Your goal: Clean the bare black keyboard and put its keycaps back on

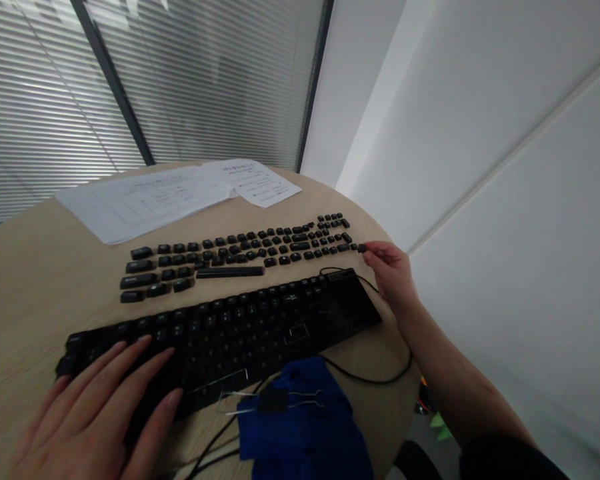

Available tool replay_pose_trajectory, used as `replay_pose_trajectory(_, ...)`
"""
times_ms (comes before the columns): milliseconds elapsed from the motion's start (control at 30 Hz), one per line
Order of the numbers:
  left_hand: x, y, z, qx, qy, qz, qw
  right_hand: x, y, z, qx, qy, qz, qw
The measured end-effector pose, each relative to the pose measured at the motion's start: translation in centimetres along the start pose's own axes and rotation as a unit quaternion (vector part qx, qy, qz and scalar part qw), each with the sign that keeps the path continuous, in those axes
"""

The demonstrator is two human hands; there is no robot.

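Observation:
A black keyboard (260, 327) lies on the table; its upper rows carry keycaps, while much of the middle and right part is bare. My left hand (100, 407) rests on the keyboard's left end with its fingers spread. Behind the keyboard, loose black keycaps (299, 246) are laid out in rows, along with the long space bar (230, 272). At the right end of these rows my right hand (393, 267) pinches a small black keycap (362, 248) between thumb and fingertips, at table height.
Printed paper sheets (170, 200) lie at the back of the round wooden table (25, 280). A blue cloth (305, 427) with a black binder clip (273, 402) sits in front of the keyboard. A black cable (380, 381) loops near the right edge, beside a white wall (505, 200).

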State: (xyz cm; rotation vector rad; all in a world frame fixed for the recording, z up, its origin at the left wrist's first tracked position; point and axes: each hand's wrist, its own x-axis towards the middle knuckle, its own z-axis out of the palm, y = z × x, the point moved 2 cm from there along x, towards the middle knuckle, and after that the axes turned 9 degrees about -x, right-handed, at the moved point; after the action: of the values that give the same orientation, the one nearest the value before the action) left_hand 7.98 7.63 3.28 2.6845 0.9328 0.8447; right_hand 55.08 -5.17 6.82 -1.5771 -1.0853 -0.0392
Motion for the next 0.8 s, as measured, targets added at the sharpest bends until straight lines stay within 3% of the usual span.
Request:
replay_pose_trajectory(167,0.1,-0.1,0.1,0.007,-0.011,0.011,1.0,0.0,0.4,0.3,0.014,0.003,0.004,1.0)
replay_pose_trajectory(300,0.0,0.1,-0.1,0.004,-0.005,0.003,1.0,-0.6,-1.5,0.8,0.001,-0.056,-0.01,0.998)
replay_pose_trajectory(500,0.1,0.7,-0.4,0.021,-0.008,0.013,1.0,-1.4,-3.8,2.0,-0.076,-0.218,-0.156,0.96)
replay_pose_trajectory(800,0.2,0.9,-0.6,0.016,0.003,0.026,1.0,-1.7,-4.1,2.7,-0.154,-0.259,-0.23,0.925)
